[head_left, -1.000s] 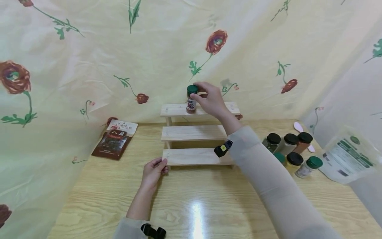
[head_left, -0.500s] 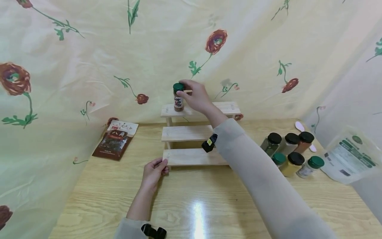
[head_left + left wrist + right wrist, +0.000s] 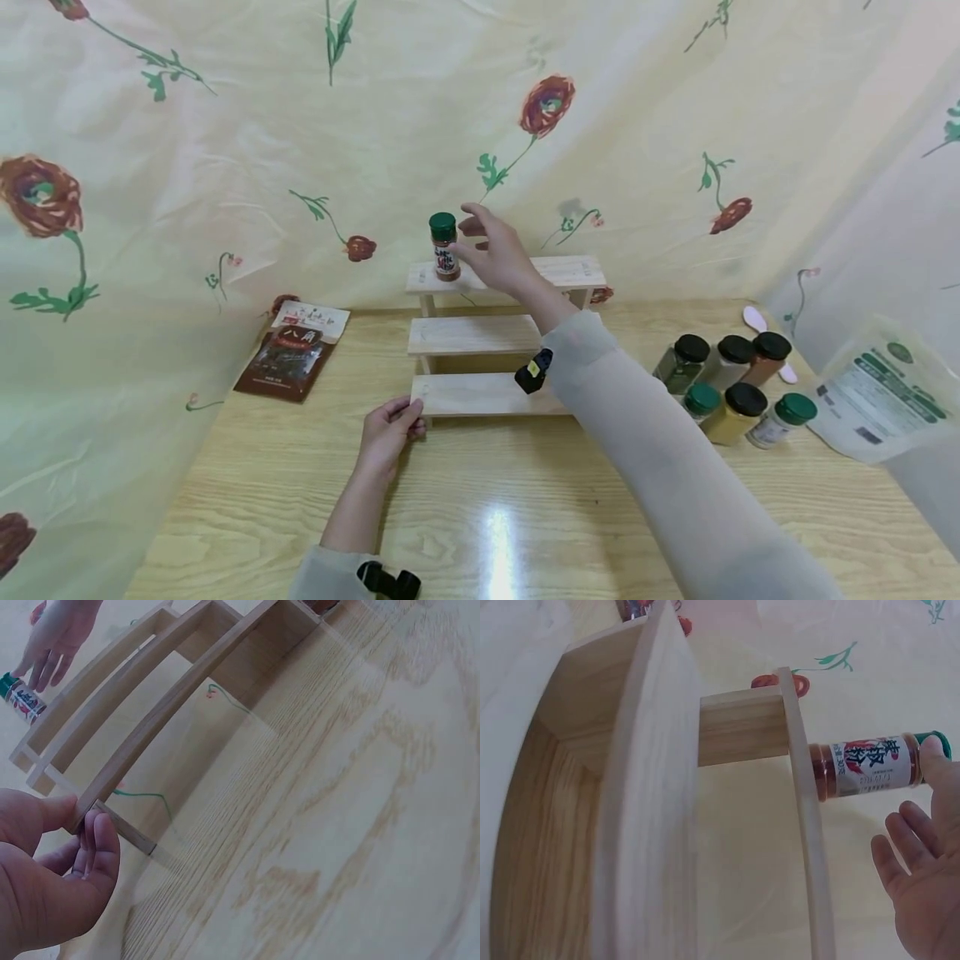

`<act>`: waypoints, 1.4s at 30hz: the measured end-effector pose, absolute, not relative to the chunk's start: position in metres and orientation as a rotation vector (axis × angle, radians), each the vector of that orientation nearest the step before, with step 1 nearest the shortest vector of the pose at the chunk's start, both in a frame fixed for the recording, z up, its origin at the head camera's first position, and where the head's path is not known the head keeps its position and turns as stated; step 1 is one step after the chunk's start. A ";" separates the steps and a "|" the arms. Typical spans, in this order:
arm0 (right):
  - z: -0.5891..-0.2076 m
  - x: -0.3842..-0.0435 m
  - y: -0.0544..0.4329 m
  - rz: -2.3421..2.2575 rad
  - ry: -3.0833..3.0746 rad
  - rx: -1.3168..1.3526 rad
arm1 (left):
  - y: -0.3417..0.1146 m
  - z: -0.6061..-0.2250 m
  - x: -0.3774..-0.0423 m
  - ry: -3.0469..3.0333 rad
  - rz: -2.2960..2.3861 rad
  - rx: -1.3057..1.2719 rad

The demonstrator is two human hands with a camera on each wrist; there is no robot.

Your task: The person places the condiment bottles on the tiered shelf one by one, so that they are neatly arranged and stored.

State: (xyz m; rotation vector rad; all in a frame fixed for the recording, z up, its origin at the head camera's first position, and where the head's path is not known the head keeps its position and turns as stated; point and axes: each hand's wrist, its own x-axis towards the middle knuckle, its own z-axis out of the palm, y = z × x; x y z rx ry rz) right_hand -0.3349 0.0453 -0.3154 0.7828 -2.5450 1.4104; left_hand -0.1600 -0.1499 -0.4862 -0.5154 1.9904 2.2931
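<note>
As right wrist view alone shows, jar label (image 3: 877,764), readable

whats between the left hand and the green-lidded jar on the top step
From the left hand up to the jar, the head view shows the bottom step, the middle step and the top step's front edge.

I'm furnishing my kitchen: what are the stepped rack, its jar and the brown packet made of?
The rack looks like pale, unvarnished wood: visible grain, little gloss. The jar is smooth glass or clear plastic, I can't tell which; reddish-brown contents show through. Its evenly coloured green cap suggests plastic. The packet seems plastic film, with a sheen.
</note>
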 end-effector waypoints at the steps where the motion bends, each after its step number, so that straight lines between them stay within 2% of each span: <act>1: -0.317 -0.333 0.048 1.411 -2.545 0.780 | -0.150 -0.486 -0.160 1.992 2.293 -0.516; 13: -0.333 -0.309 0.079 1.424 -2.489 0.818 | -0.148 -0.486 -0.160 1.973 2.333 -0.523; 42: -0.364 -0.262 0.196 1.142 -2.448 0.761 | -0.149 -0.486 -0.157 1.932 2.374 -0.507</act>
